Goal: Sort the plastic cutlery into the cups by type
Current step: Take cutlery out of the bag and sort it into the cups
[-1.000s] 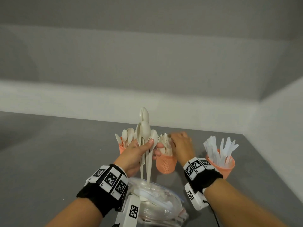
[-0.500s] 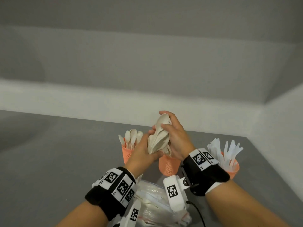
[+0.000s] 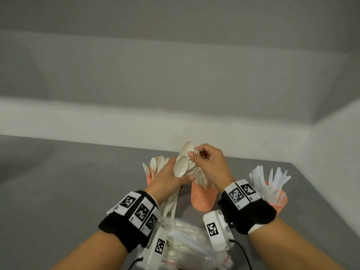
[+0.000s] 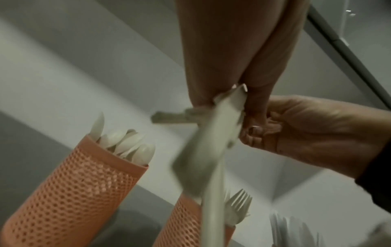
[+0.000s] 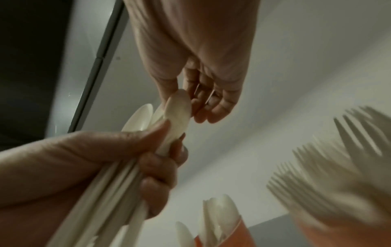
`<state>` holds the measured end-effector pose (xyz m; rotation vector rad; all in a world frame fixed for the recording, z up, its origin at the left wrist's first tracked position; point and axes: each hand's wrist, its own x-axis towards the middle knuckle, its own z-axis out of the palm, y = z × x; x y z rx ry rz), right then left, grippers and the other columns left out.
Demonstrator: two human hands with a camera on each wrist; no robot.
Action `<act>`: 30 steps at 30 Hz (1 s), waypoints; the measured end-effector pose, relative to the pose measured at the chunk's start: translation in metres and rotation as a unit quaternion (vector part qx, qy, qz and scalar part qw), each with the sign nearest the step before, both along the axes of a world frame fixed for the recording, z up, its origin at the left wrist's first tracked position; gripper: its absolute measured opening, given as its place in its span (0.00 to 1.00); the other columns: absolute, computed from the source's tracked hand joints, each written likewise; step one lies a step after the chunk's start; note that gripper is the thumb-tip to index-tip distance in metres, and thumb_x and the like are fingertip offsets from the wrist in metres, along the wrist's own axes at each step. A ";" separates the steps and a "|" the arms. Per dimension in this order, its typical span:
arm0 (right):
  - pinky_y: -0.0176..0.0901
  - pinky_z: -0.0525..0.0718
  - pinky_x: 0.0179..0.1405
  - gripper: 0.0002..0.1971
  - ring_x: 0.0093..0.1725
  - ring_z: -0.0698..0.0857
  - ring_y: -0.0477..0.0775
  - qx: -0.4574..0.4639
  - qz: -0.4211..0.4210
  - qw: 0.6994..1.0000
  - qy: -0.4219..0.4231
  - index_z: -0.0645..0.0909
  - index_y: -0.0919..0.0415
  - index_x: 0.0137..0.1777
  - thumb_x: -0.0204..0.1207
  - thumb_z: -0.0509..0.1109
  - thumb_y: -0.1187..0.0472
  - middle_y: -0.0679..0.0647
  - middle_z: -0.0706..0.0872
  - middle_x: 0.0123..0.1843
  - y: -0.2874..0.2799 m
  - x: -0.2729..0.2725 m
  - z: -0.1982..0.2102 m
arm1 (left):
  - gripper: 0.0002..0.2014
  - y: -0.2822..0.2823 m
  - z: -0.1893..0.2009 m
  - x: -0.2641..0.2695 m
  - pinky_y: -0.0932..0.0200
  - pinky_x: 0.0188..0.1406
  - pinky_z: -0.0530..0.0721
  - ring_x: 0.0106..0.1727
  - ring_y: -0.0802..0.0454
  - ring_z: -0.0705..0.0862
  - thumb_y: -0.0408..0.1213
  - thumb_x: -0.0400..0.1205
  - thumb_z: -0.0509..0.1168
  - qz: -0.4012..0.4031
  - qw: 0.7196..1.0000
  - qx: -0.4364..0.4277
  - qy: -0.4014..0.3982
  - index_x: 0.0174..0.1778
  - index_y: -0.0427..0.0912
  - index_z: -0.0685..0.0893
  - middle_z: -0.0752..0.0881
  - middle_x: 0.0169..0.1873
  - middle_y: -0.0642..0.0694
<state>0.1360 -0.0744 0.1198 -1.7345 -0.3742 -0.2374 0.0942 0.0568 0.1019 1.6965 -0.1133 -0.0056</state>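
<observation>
**Trainee:** Starting from the left, what is the layout?

**Instructor:** The spoon cup (image 3: 151, 177) stands on the table (image 3: 58, 182) at about 10 o'clock from the hands and already holds spoons, bowls up. The left hand (image 3: 169, 179) comes next. Its fingers and thumb are curled round a bundle of spoons (image 3: 182, 166), gripping near the necks so that the handles hang down toward the bag (image 3: 187, 242) at 6 o'clock.

**Trainee:** And the right hand?

**Instructor:** The right hand (image 3: 211, 168) meets the top of the bundle, at 12 o'clock from the fork cup (image 3: 203, 195). Its fingers are bent and its thumb and fingertips pinch the spoon bowls. Fork tines show between those fingers in the head view; whether that fork is in the bundle cannot be told. The knife cup (image 3: 277, 204) stands well apart at 3 o'clock.

**Trainee:** How is this step done well?

**Instructor:** The step appears to be squaring the bundle and checking it for strays. Keep the left grip firm but not crushing, since thin plastic probably flexes and slips. Use the right fingertips to align the bowls and lift out any fork. Then carry the bundle toward 10 o'clock and lower it handles first, steadying the light cup if it seems likely to tip.
</observation>
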 end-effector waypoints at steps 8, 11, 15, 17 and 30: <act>0.47 0.84 0.55 0.06 0.47 0.85 0.51 -0.074 -0.013 0.997 -0.002 0.86 0.54 0.43 0.73 0.72 0.67 0.47 0.87 0.40 -0.010 0.011 0.004 | 0.11 0.010 0.007 0.002 0.60 0.32 0.85 0.30 0.51 0.83 0.39 0.83 0.61 -0.050 0.973 -0.189 0.125 0.55 0.37 0.83 0.87 0.30 0.42; 0.46 0.84 0.56 0.05 0.48 0.85 0.50 -0.063 -0.041 0.997 -0.013 0.87 0.59 0.46 0.74 0.71 0.67 0.50 0.88 0.42 -0.010 0.011 0.002 | 0.15 0.010 0.009 0.006 0.61 0.34 0.85 0.33 0.54 0.84 0.40 0.85 0.58 -0.092 0.956 -0.230 0.156 0.61 0.34 0.81 0.88 0.42 0.39; 0.29 0.79 0.49 0.07 0.46 0.82 0.44 -0.059 -0.060 0.994 -0.067 0.82 0.54 0.43 0.76 0.69 0.68 0.50 0.85 0.45 -0.009 0.008 0.007 | 0.14 0.012 0.007 0.009 0.63 0.27 0.84 0.27 0.56 0.83 0.39 0.84 0.59 -0.084 0.946 -0.255 0.180 0.57 0.32 0.81 0.86 0.36 0.42; 0.26 0.78 0.44 0.09 0.44 0.80 0.43 -0.045 -0.049 0.995 -0.072 0.76 0.51 0.43 0.80 0.63 0.67 0.48 0.82 0.43 -0.009 0.006 0.014 | 0.10 0.014 0.006 0.010 0.65 0.25 0.82 0.24 0.55 0.80 0.35 0.84 0.60 -0.062 0.950 -0.238 0.191 0.49 0.32 0.82 0.83 0.27 0.44; 0.40 0.78 0.43 0.06 0.43 0.82 0.56 -0.237 -0.186 0.942 -0.145 0.79 0.65 0.47 0.80 0.60 0.67 0.56 0.81 0.41 -0.047 0.022 -0.013 | 0.12 0.026 -0.002 0.022 0.65 0.37 0.87 0.32 0.58 0.88 0.21 0.81 0.59 -0.037 0.964 -0.234 0.120 0.59 0.31 0.79 0.88 0.36 0.45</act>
